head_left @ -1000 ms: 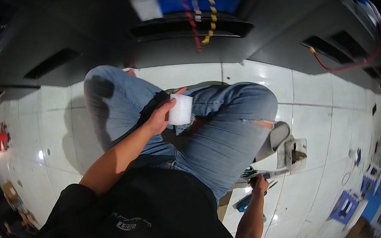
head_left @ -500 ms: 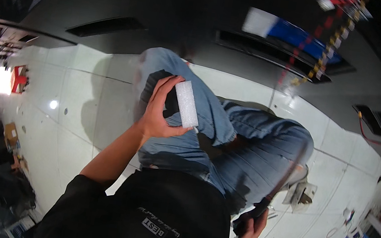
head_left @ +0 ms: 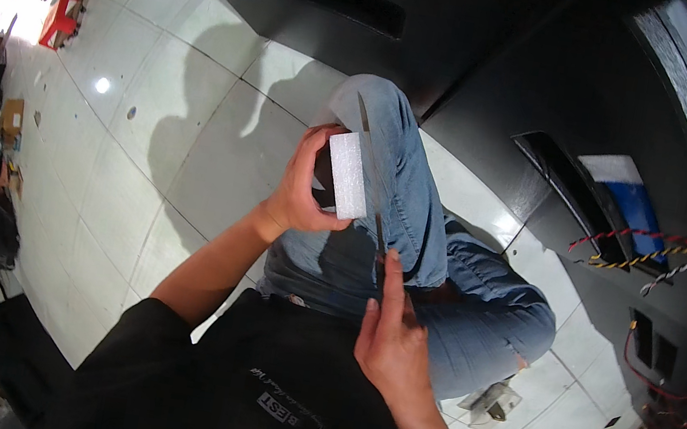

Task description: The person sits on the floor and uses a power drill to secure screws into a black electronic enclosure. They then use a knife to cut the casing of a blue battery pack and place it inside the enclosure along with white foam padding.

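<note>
A white foam block (head_left: pixel 349 177) is held in my left hand (head_left: pixel 301 185) over my left thigh, thumb at its lower end and fingers at its upper end. A dark area shows between the palm and the block; I cannot tell whether it is part of the block or shadow. My right hand (head_left: pixel 396 349) is closed on the handle of a knife (head_left: pixel 373 161), its index finger stretched along the handle. The long, narrow, dark blade points away from me, along the block's right side. Whether the blade touches the foam cannot be made out.
Dark cabinets (head_left: pixel 478 101) with recessed slots stand ahead. A blue and white packet (head_left: pixel 629 201) and twisted coloured wires (head_left: pixel 652 250) hang at the right. My jeans-clad legs (head_left: pixel 479 326) are folded on the pale tiled floor (head_left: pixel 200 156). A red stool-like object (head_left: pixel 61 23) stands far left.
My right hand has brought the knife from the lower right to the middle, beside the foam block. My left hand keeps its hold. The view has turned, shifting the cabinets and wires.
</note>
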`<state>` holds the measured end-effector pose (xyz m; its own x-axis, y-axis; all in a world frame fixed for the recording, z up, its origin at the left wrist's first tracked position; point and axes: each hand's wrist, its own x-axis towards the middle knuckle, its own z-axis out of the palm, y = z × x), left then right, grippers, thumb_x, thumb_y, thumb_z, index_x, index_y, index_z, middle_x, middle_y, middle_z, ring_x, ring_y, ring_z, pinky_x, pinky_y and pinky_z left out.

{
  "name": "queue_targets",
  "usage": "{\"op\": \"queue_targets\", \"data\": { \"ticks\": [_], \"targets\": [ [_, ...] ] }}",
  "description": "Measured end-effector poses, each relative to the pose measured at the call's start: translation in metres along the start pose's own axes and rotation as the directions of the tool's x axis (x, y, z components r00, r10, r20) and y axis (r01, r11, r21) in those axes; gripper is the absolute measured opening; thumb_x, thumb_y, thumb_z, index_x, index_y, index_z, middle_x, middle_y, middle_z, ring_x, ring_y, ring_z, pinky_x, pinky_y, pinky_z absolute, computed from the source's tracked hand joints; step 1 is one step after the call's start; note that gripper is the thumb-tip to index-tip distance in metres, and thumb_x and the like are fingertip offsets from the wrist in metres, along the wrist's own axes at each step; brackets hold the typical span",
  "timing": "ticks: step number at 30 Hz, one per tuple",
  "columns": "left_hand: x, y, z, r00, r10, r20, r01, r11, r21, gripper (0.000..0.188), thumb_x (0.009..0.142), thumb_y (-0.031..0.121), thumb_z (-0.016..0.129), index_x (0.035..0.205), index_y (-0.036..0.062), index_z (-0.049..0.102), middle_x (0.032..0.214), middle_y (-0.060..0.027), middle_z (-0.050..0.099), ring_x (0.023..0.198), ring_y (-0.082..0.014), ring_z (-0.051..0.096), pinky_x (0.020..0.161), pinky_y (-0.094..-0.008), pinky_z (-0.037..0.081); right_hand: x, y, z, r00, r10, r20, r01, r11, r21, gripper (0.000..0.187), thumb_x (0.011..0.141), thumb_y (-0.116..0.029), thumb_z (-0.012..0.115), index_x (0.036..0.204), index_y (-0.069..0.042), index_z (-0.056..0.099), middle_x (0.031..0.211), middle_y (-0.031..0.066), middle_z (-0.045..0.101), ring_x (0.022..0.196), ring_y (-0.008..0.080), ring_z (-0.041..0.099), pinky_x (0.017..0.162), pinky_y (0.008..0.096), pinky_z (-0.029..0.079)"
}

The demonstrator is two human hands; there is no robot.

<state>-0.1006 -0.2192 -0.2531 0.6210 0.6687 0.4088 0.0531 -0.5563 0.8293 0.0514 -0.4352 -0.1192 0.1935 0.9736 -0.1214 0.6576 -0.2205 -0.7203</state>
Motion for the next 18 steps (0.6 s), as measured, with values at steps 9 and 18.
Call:
{"op": "queue_targets", "data": {
  "ticks": [9, 18],
  "targets": [
    [0.003, -0.006, 0.003, 0.998, -0.059, 0.009, 0.059, 0.997, -0.046, 0.123, 0.050, 0.019, 0.097, 0.150, -0.0020, 0.028, 0.141, -0.0169, 0.040, 0.131, -0.0298, 0.046, 0.112, -0.0410, 0.035, 0.017, -0.020, 0.003, 0.979, 0.115, 0.167, -0.104, 0.992, -0.072, 0.076, 0.089, 0.004, 0.058, 0.158, -0.003, 0.028, 0.118, 0.0345, 0.063, 0.090, 0.0493, 0.068, 0.069, 0.0500, 0.059],
    [-0.001, -0.012, 0.003, 0.998, -0.054, 0.038, 0.054, 0.999, -0.007, 0.132, 0.051, 0.025, 0.102, 0.153, -0.0042, 0.023, 0.145, -0.0171, 0.038, 0.132, -0.0286, 0.047, 0.112, -0.0409, 0.037, 0.011, -0.011, 0.012, 0.996, 0.041, 0.076, -0.028, 0.986, -0.166, 0.097, 0.077, 0.003, 0.063, 0.164, -0.015, 0.022, 0.082, 0.0231, 0.059, 0.051, 0.0343, 0.061, 0.046, 0.0444, 0.052]
  ]
}}
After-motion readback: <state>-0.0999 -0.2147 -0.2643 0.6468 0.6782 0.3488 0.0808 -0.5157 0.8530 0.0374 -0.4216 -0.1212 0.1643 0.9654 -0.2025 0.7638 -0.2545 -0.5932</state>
